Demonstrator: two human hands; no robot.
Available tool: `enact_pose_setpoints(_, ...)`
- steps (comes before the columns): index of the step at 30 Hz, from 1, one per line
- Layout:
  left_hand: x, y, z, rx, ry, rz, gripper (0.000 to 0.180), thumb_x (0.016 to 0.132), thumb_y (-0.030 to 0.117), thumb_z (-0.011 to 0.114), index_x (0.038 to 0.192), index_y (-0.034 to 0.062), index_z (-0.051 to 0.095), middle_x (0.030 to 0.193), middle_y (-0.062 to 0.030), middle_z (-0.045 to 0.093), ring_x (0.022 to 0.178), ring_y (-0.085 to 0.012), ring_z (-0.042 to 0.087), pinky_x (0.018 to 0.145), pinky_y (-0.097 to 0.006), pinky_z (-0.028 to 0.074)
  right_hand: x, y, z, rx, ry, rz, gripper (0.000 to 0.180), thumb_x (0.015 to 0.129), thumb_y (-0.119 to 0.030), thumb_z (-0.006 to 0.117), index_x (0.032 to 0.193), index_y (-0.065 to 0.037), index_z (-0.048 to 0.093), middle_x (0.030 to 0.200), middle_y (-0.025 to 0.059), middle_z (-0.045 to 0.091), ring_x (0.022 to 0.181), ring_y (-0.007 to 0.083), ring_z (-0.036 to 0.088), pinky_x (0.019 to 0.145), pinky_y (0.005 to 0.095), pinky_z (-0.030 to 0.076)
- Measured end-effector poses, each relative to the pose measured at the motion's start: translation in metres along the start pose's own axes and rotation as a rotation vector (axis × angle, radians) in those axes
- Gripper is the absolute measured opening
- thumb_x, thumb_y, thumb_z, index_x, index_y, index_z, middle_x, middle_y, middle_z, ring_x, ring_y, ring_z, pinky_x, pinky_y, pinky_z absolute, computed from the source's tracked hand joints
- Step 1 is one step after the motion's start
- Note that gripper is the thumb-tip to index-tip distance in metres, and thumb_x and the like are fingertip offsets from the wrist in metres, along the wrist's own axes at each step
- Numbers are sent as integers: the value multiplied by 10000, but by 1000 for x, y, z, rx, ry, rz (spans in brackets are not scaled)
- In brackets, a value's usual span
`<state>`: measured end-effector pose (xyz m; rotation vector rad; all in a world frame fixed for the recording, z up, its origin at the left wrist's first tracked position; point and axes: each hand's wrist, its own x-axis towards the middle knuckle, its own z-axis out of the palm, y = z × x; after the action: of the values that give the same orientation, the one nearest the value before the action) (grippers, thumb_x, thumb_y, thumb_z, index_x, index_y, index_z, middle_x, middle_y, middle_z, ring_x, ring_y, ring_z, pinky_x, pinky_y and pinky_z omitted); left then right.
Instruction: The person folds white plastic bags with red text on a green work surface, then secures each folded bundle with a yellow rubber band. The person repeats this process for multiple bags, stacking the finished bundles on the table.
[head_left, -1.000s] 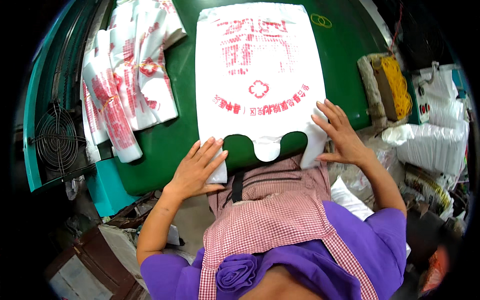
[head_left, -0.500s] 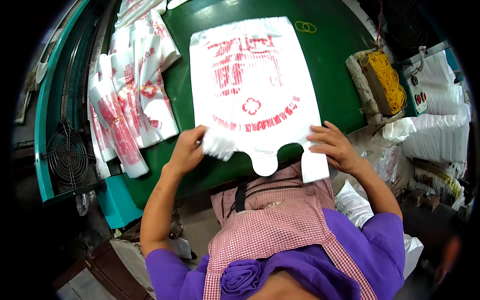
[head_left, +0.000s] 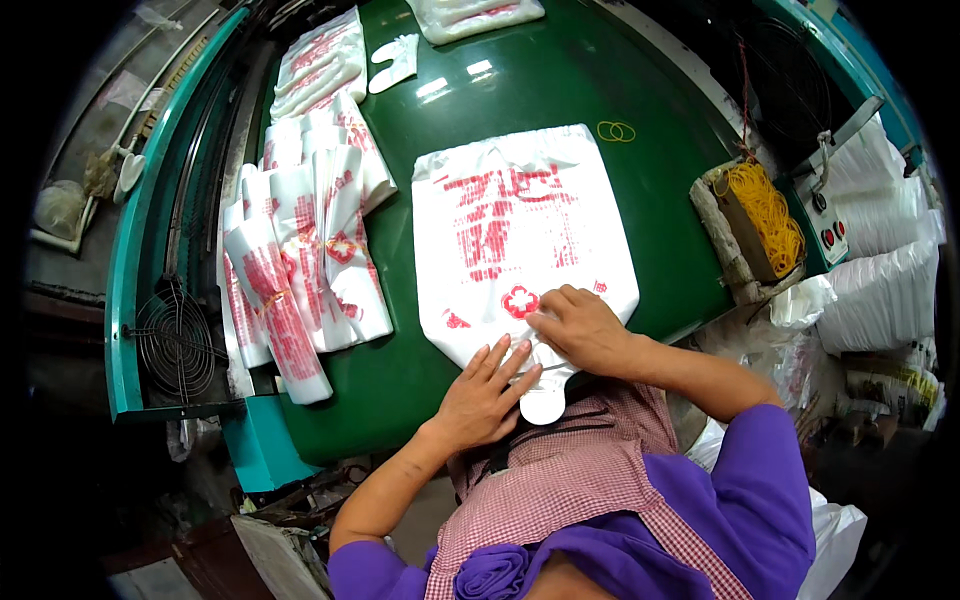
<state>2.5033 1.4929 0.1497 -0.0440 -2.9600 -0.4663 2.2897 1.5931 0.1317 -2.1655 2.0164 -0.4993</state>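
A flat stack of white plastic bags (head_left: 525,240) with red print lies on the green table in front of me. Its near side corners are folded inward under my hands, and a rounded tab (head_left: 543,404) sticks out past the table edge. My left hand (head_left: 485,395) lies flat on the near left part of the stack, fingers spread. Curled fingers of my right hand (head_left: 585,335) press on the near right part, just beside the red flower print, gripping the folded plastic. Both hands sit close together; what lies beneath the fingers is hidden.
Rolled bag bundles (head_left: 300,260) lie at the left, with more bags (head_left: 320,65) behind. A white cut piece (head_left: 394,62) is at the far side. Two yellow rubber bands (head_left: 616,131) lie far right, near a box of yellow bands (head_left: 765,215). A wire-guarded fan (head_left: 175,340) borders the left.
Both hands have moved inward from the stack's near sides, folding its side handles toward the middle. My left hand has let go and flattened. The view has shifted, showing more of the table's far side.
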Motion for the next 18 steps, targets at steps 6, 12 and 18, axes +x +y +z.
enact_pose_setpoints(6,51,-42,3,-130,95,-182,277,816,99,552,1079,67,633,954,-119,655,848,-306,642,755,-371,509,20,50,-29,60,-106,233,560,942,-349,486,1391,-36,368,1449,204,342,1368,365,276,1114,459,239)
enact_pose_setpoints(12,91,-93,-13,-229,-19,-512,310,846,327,635,957,38,646,753,-171,636,741,-320,637,681,-417,483,16,17,-29,66,-9,-33,647,853,-368,637,1348,-13,421,1421,233,356,1343,370,311,1090,435,278)
enact_pose_setpoints(18,34,-41,-11,63,203,-141,609,683,262,748,1204,31,531,1251,-170,514,1132,-338,520,969,-408,427,2,10,-18,16,92,-3,605,853,-378,631,1300,-8,461,1395,230,394,1351,374,299,1082,485,275)
